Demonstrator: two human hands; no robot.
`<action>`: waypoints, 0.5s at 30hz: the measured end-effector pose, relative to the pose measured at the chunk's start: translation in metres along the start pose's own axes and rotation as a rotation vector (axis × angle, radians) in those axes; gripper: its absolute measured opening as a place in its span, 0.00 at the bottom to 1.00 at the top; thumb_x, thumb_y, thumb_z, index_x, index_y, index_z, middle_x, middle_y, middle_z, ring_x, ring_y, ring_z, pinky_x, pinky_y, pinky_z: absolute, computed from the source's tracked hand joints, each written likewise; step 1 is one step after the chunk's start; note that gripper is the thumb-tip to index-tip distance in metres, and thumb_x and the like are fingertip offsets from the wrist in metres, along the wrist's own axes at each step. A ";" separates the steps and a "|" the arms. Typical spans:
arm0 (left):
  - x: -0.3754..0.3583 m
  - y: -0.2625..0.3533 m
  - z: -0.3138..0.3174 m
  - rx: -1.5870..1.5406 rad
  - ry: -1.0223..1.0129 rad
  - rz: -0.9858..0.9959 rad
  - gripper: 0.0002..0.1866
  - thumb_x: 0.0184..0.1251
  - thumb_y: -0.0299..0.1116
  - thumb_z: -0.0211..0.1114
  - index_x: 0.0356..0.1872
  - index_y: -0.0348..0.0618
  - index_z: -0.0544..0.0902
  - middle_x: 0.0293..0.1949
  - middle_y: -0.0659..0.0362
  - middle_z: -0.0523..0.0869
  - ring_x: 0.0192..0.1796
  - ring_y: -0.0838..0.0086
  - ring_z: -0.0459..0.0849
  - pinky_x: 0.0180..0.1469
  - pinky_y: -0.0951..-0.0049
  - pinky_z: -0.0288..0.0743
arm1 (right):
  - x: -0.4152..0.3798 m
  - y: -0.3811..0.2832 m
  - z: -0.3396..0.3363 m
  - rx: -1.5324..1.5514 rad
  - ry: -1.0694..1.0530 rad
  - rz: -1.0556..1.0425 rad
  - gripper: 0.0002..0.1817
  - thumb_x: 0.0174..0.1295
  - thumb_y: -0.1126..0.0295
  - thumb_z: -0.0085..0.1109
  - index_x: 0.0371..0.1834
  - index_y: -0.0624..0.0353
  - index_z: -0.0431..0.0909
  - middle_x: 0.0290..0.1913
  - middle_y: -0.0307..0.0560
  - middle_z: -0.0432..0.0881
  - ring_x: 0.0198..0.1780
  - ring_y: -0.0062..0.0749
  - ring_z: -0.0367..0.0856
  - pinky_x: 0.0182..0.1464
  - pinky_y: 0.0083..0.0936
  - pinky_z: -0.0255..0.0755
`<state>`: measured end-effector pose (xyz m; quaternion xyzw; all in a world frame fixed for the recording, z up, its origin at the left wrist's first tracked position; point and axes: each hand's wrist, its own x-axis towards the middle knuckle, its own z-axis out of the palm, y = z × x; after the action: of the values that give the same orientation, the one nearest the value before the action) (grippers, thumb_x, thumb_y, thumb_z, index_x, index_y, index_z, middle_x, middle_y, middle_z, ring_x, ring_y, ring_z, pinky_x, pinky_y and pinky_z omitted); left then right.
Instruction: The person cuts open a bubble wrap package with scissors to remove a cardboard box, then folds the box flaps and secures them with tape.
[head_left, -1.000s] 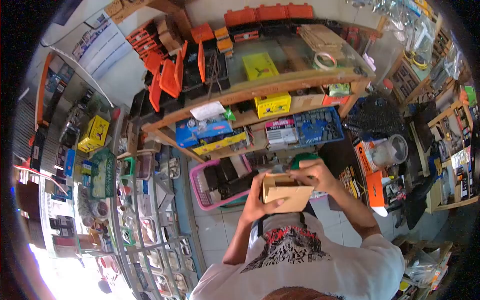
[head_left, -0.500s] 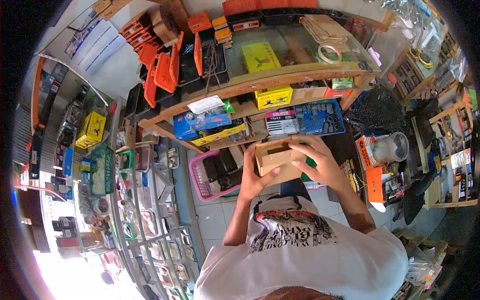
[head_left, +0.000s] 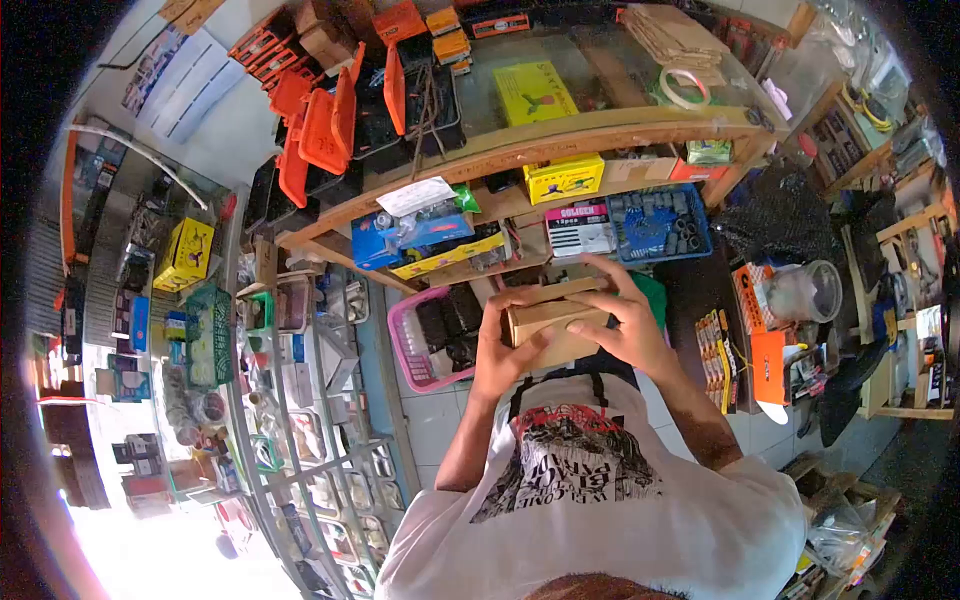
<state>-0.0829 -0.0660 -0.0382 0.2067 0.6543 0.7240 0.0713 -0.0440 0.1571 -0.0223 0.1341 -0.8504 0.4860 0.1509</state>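
Observation:
Between my two hands is a small brown cardboard box, held in front of my chest. My left hand grips its left end, with the thumb on the near face. My right hand grips the right end, fingers over the top edge and thumb on the near face. The top seems partly closed by a flap, and what is inside cannot be seen. Behind and below the box sits a pink basket with dark packages in it.
A wooden-edged glass counter runs across in front of me, with a yellow box and a tape roll on top. On its lower shelf are a blue basket of grey fittings and another yellow box. Shelving stands at left.
The box has tipped and its top opening has narrowed, with a flap now across it. My hands have come slightly lower, and the view has shifted a little.

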 end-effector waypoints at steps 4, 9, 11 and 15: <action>-0.012 -0.014 0.000 0.017 0.032 -0.063 0.24 0.62 0.26 0.77 0.55 0.41 0.73 0.60 0.53 0.79 0.62 0.68 0.77 0.65 0.66 0.72 | -0.019 0.003 0.023 0.061 0.244 0.080 0.24 0.54 0.64 0.80 0.53 0.62 0.85 0.69 0.57 0.74 0.67 0.51 0.76 0.68 0.42 0.71; -0.031 -0.020 0.003 -0.073 0.031 -0.116 0.23 0.62 0.28 0.77 0.53 0.41 0.74 0.58 0.55 0.79 0.61 0.70 0.77 0.64 0.67 0.72 | -0.039 0.005 0.030 0.132 0.155 0.136 0.22 0.57 0.66 0.77 0.54 0.61 0.83 0.63 0.55 0.80 0.64 0.49 0.79 0.66 0.39 0.71; -0.040 -0.016 0.002 -0.066 0.027 -0.122 0.22 0.63 0.28 0.77 0.53 0.40 0.75 0.57 0.55 0.79 0.61 0.70 0.77 0.64 0.67 0.72 | -0.045 -0.007 0.027 0.154 0.152 0.139 0.20 0.58 0.67 0.76 0.52 0.62 0.84 0.59 0.53 0.82 0.62 0.46 0.80 0.65 0.37 0.72; -0.053 -0.001 0.004 -0.044 0.033 -0.120 0.21 0.62 0.29 0.74 0.53 0.40 0.75 0.56 0.56 0.79 0.58 0.71 0.77 0.62 0.67 0.72 | -0.054 -0.019 0.023 0.167 0.131 0.109 0.16 0.57 0.70 0.75 0.47 0.64 0.86 0.57 0.53 0.81 0.60 0.45 0.81 0.64 0.37 0.72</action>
<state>-0.0336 -0.0816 -0.0501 0.1536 0.6504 0.7359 0.1083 0.0096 0.1326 -0.0389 0.0675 -0.8013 0.5702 0.1679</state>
